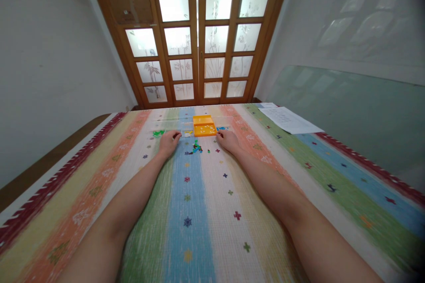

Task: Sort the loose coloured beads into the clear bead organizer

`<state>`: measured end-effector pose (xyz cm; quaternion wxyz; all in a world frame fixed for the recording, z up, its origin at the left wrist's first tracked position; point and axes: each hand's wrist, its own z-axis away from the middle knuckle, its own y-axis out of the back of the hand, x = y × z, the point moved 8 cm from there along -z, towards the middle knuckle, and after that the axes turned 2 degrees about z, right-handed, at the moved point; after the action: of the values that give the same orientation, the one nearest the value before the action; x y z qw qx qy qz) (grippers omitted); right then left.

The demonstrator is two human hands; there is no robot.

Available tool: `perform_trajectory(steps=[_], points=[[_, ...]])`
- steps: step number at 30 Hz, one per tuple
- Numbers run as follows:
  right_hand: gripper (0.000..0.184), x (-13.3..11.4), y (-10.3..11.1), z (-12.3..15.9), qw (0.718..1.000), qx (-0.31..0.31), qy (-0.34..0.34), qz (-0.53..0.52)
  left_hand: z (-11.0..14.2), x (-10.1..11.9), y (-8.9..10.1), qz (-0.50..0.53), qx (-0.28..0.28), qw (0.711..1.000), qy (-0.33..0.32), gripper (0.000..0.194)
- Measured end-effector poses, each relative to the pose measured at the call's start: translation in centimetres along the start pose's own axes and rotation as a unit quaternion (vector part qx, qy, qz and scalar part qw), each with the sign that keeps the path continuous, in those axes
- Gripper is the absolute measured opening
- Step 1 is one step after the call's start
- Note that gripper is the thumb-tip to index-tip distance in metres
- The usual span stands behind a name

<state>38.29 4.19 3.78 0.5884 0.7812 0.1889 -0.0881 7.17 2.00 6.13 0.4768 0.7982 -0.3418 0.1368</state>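
My left hand (pixel 168 141) rests on the striped cloth with its fingers curled, just below a clear tray strip holding green bits (pixel 158 133). My right hand (pixel 227 139) lies to the right with its fingers pinched near the tray's blue bits (pixel 222 128). Between the hands sits a small pile of coloured beads (pixel 197 147). An orange tray (pixel 204 127) stands just behind the pile. What either hand holds is too small to see.
A multicoloured striped cloth (pixel 199 212) covers the table. A white printed sheet (pixel 288 120) lies at the far right. Wooden glazed doors (pixel 199 35) stand behind, a white wall on the left, a glass panel (pixel 348 110) on the right.
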Motion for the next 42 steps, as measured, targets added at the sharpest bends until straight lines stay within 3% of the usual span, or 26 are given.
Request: perform_trajectory(steps=[8, 17, 19, 22, 26, 29, 33, 42], points=[[0.027, -0.3, 0.4, 0.2, 1.0, 0.0, -0.001, 0.003, 0.0, -0.1, -0.1, 0.022, -0.005, 1.0, 0.015, 0.023], [0.027, -0.8, 0.9, 0.3, 1.0, 0.009, 0.011, 0.005, 0.0, 0.6, -0.5, 0.13, 0.005, 0.991, 0.043, 0.023], [0.027, -1.5, 1.1, 0.4, 0.999, 0.02, 0.039, 0.011, 0.0, 1.2, -0.6, 0.16, 0.008, 0.986, 0.041, 0.023], [0.025, -4.0, 1.5, 1.1, 0.99, 0.043, 0.134, 0.011, 0.2, 2.3, -1.2, 0.179, -0.001, 0.983, 0.04, 0.023], [0.026, -8.4, 2.0, 3.3, 0.954, 0.085, 0.287, 0.002, 0.8, 4.3, -2.6, 0.193, -0.031, 0.98, 0.033, 0.026], [0.026, -10.8, 2.1, 4.9, 0.929, 0.1, 0.357, 0.008, 1.2, 5.6, -3.6, 0.225, -0.052, 0.973, 0.024, 0.029], [0.026, -11.6, 2.3, 5.4, 0.922, 0.105, 0.372, 0.01, 1.6, 6.8, -4.3, 0.236, -0.074, 0.969, 0.013, 0.032], [0.028, -11.6, 2.3, 5.4, 0.921, 0.107, 0.374, 0.026, 1.9, 6.9, -4.8, 0.236, -0.099, 0.966, 0.015, 0.037]])
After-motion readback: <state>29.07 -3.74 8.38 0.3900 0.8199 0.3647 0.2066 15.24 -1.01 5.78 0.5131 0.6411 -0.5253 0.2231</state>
